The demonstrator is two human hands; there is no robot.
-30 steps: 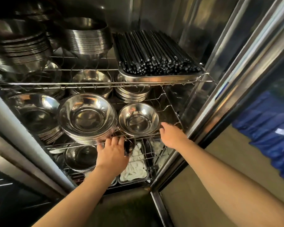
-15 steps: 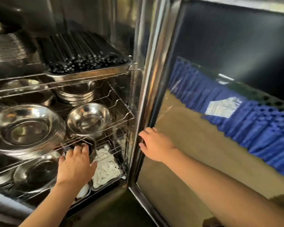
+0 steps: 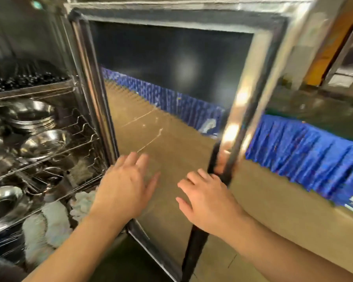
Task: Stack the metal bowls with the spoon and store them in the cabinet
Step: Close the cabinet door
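The steel cabinet stands open at the left, its wire shelves (image 3: pixel 55 157) holding several metal bowls; one small bowl (image 3: pixel 44 142) sits near the shelf's front right. The glass cabinet door (image 3: pixel 171 88) swings across the middle of the view. My left hand (image 3: pixel 123 187) is spread flat with fingers apart in front of the door's lower glass, holding nothing. My right hand (image 3: pixel 207 197) reaches to the door's free edge (image 3: pixel 243 110), fingers apart and fingertips at the dark lower part of the frame. No spoon shows clearly.
A tray of black chopsticks (image 3: pixel 22 78) lies on the top shelf. White pieces fill a tray (image 3: pixel 49 222) at the cabinet's bottom. A table with a blue pleated skirt (image 3: pixel 306 153) stands to the right, on a brown floor (image 3: pixel 293 218).
The view has swung right from the shelves to the door. Both hands have left the wire shelf and cabinet frame and now are at the door, which has swung toward the cabinet.
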